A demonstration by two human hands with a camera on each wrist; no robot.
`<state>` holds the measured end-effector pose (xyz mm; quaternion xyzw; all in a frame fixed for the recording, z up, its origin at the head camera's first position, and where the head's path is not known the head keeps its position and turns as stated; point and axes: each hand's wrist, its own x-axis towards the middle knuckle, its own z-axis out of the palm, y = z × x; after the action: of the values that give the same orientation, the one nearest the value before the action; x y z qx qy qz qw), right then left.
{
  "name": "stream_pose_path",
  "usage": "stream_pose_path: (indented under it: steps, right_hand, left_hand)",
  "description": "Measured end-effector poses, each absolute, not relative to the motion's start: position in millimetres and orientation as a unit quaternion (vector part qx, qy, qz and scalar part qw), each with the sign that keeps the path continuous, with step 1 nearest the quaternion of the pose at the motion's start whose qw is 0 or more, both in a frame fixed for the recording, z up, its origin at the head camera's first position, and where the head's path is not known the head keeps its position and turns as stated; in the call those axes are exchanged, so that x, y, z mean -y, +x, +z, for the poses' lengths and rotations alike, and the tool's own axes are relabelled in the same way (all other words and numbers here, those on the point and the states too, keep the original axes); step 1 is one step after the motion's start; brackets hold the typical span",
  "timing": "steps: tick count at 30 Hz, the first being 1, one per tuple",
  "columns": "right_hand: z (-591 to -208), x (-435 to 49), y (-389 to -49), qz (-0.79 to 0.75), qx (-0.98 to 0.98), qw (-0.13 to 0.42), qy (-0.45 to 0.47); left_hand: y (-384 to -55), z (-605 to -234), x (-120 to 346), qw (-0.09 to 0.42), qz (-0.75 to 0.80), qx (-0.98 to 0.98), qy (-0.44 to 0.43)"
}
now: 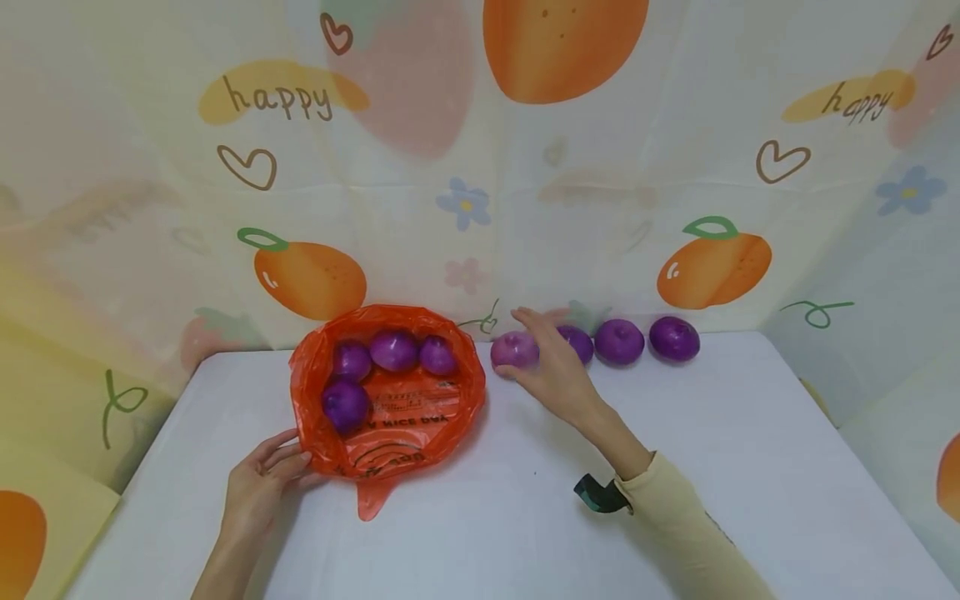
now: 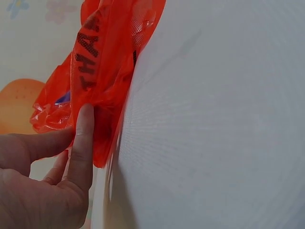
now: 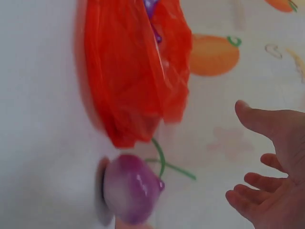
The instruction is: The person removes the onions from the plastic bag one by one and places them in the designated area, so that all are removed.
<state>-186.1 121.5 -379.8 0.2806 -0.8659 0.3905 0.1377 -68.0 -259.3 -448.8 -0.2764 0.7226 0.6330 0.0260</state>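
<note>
An orange-red plastic bag [image 1: 468,408] stands with its mouth spread wide on the table's left part, several purple onions [image 1: 393,351] inside it. My left hand [image 1: 258,483] is at the bag's lower left side, its fairly straight fingers touching the plastic; in the left wrist view the index finger lies along the bag's outside. To the bag's right, my right hand [image 1: 558,379] hovers with fingers spread over a paler purple onion [image 3: 131,188] and holds nothing. Behind that hand a second onion [image 1: 579,342] is partly hidden.
Further right along the back of the white table [image 1: 465,542] sit two more purple onions, one nearer [image 1: 619,342] and one at the row's end [image 1: 674,339]. A printed cloth [image 1: 405,225] hangs right behind the table. A dark strap [image 1: 600,493] sticks out by the right sleeve.
</note>
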Motion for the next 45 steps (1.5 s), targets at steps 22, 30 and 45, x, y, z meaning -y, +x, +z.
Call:
stream_pose_path:
  steps: [22,30,45]
  right_hand:
    - [-404.0,9.2,-170.2,0.302,0.890,-0.012,0.341]
    - [-428.8,59.3,-181.1,0.295,0.879,-0.041,0.373]
    - [-445.4,97.8,-176.3,0.239,0.899,-0.030,0.366]
  left_hand:
    - [-68.4,-448.6,260.3,0.025,0.637,-0.716,-0.285]
    - [-69.2,-446.9,262.8,0.022,0.647,-0.710,-0.277]
    - [-69.9,-449.1,257.3,0.019,0.656,-0.712,-0.249]
